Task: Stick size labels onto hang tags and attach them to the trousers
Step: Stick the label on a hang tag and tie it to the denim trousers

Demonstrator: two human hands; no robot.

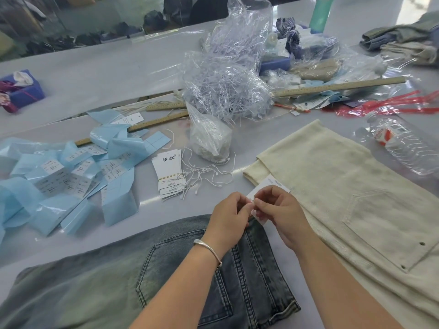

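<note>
Far left of worktop: heap of blue backing strips, some size labels left on them, many spots peeled. Label stock not used up.

Centre-left: stack of hang tags banded together, loose white strings spilling just beside. Plenty of tags waiting, so more trousers likely to come.

Behind: clear bag of plastic fasteners, wooden rulers.

Front centre: denim trousers laid flat, waistband toward hands. Left hand pinching something small at the waistband edge, fingers curled. Right hand pinching the same spot from the other side, one hang tag held up between the two. Looks like fastening the string; closed or not, can't tell, too small.

Right: cream trousers touching the denim pair's side, no tag visible on them from here. Clear water bottle lying far right.

Status guess: mid-batch, current pair on the attach step, labelling for this tag presumably done.
</note>
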